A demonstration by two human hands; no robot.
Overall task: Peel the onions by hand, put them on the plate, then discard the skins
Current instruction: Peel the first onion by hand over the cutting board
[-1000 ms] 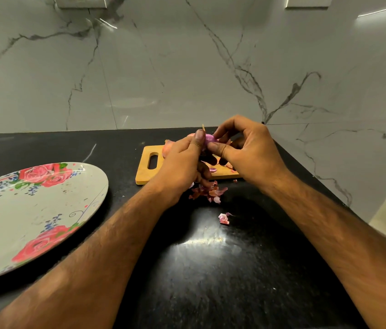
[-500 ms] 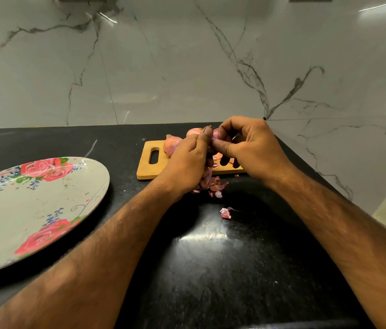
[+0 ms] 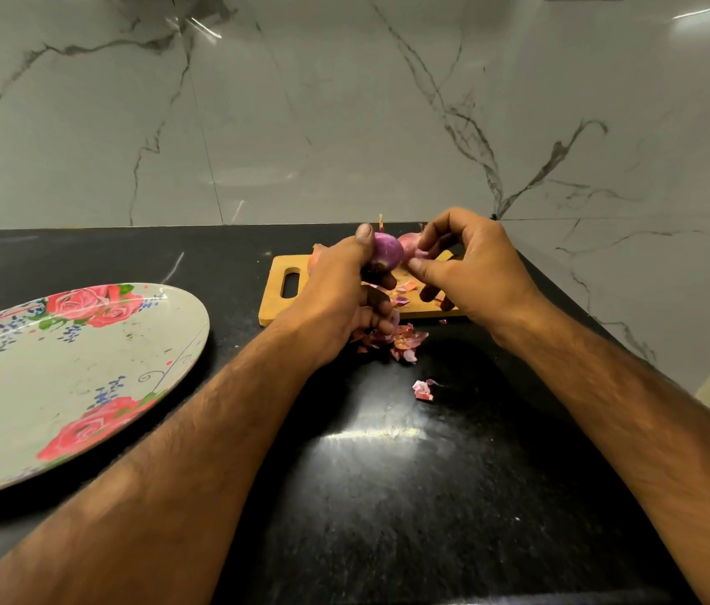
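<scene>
Out on the left, the floral plate [image 3: 82, 386] sits bare on the dark worktop [image 3: 388, 495], well apart from the wooden cutting board [image 3: 276, 299] at the back. Centre stage, the left hand [image 3: 340, 294] grips a purple peeled onion [image 3: 385, 253] above the board, thumb on top and fingers curled beneath, with a heap of skins [image 3: 405, 340] on the worktop just under it. On the right, the right hand [image 3: 475, 272] has its fingers curled, thumb and forefinger meeting at the onion's side, though whether they pinch any skin, I cannot tell.
</scene>
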